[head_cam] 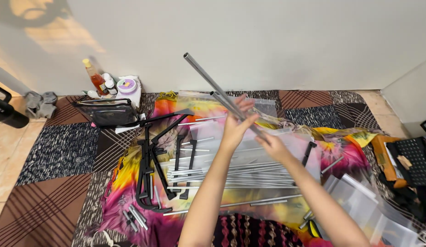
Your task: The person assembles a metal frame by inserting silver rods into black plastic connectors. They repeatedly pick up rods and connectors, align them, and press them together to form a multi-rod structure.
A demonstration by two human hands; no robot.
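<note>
My left hand [237, 120] and my right hand [272, 145] are raised over the floor, both gripping two long grey metal tubes [213, 84] that slant up toward the wall. The left hand holds them higher, the right hand lower near their bottom end. Below my hands, several more grey metal tubes [231, 176] lie in a loose pile on a bright tie-dye cloth [126, 183]. Black plastic frame pieces [153, 160] lie left of the pile.
A patchwork rug [62, 151] covers the floor. Bottles and a white jar [112, 84] stand by the wall, with a clear pouch [107, 112] in front. Clear plastic bags [373, 206] lie at right, beside a black perforated box [412, 160]. A black flask [7, 112] sits far left.
</note>
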